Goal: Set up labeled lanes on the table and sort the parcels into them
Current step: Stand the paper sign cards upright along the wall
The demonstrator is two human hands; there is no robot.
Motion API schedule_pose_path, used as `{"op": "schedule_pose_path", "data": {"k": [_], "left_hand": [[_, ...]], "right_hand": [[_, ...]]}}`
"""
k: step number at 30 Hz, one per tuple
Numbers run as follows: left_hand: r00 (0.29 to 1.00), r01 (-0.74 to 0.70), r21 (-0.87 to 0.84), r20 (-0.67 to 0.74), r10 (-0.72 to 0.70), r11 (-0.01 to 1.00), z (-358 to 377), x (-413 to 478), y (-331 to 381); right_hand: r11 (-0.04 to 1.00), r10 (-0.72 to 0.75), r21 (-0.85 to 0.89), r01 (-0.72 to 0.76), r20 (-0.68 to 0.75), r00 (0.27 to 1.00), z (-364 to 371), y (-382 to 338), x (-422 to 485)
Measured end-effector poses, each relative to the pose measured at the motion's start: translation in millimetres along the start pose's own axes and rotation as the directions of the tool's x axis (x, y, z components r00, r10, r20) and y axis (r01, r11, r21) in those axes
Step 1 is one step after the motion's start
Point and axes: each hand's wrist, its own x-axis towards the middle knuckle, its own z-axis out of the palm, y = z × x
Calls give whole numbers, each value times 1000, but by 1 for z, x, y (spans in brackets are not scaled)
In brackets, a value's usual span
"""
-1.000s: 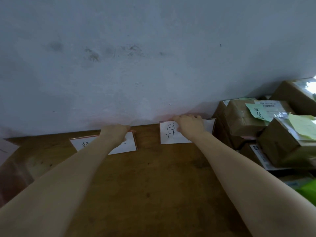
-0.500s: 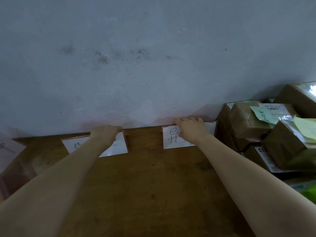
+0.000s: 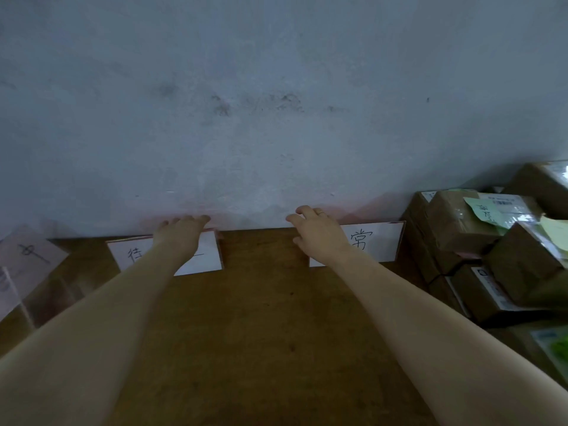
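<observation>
Two label cards stand along the back edge of the counter [image 3: 261, 333], propped against the wall [image 3: 276, 118], each with its long axis running along that edge. The left grip [image 3: 181, 232] lies over the top of the left card [image 3: 204, 259], its fingers laid out fairly straight toward the wall and closed round nothing I can make out. The right grip [image 3: 316, 232] covers the left end of the right card [image 3: 379, 244], fingers loosely spread and holding nothing; whether it presses the card or only hovers on it I cannot tell. A third card [image 3: 30, 256] leans near the back left corner, well apart from the other two.

The parcels [image 3: 461, 226], brown boxes with paper slips stuck on, are heaped at the counter's right end, just beside the right card and untouched. The lanes look nearly laid out, so sorting seems to be the step to come. That turns on one thing: the heap lies to the right of both grips, with the right grip much nearer, and the bare counter in front of the cards is where parcels would go
</observation>
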Motion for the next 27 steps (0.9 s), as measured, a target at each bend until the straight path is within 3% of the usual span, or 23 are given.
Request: {"op": "schedule_pose_path", "data": {"k": [5,9,16,23,27], "left_hand": [[999,-45,-92,-22,43,995,-15,-33,-25],[997,-81,-261,-36,74,962,-15,-67,-64],[993,-114,-238,-62,102,964,-14,-117,-156],[987,-103,-297,-149,61,949,17,-143,-265],[994,-57,-360,-103,21,931,43,-145,-303]], "right_hand": [[996,-72,55,72,6,997,-12,-50,-7],[986,-149,81,147,8,989,-22,-106,-8],[956,-231,197,218,49,972,-34,-224,0],[942,-228,278,189,117,967,-23,-352,30],[952,-194,278,128,224,955,-5,-404,45]]}}
